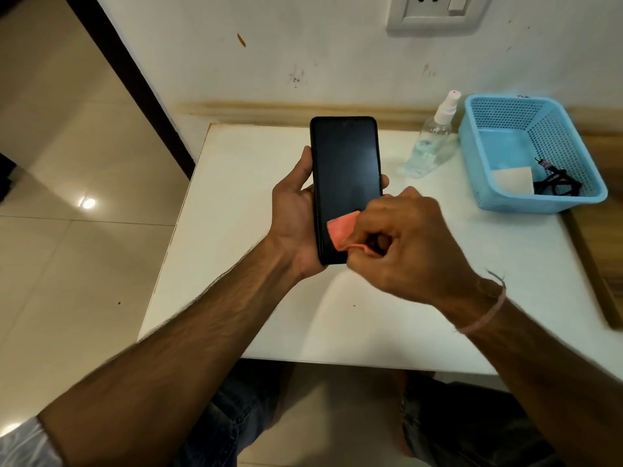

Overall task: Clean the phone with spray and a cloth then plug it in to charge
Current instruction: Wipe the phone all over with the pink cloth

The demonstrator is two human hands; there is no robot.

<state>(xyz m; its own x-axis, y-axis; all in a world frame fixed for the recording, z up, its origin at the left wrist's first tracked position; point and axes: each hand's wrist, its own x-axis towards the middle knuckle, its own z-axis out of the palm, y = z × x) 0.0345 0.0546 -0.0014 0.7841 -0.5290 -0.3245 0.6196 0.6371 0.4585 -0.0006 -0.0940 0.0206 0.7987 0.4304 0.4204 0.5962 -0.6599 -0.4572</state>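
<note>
My left hand (293, 217) grips a black phone (345, 170) from its left side, screen up and dark, above the white table (256, 298). My right hand (404, 244) pinches a small pink cloth (342, 229) and presses it on the lower part of the screen. A clear spray bottle (429, 143) with a white nozzle stands at the back right of the table. A black charging cable (556, 183) lies in a blue basket (499, 129). A wall socket (435, 11) sits high on the wall.
The blue basket also holds a white square item (514, 178). A wooden surface (596, 257) borders the table on the right. Tiled floor (67, 197) spreads to the left. My knees show under the table's near edge.
</note>
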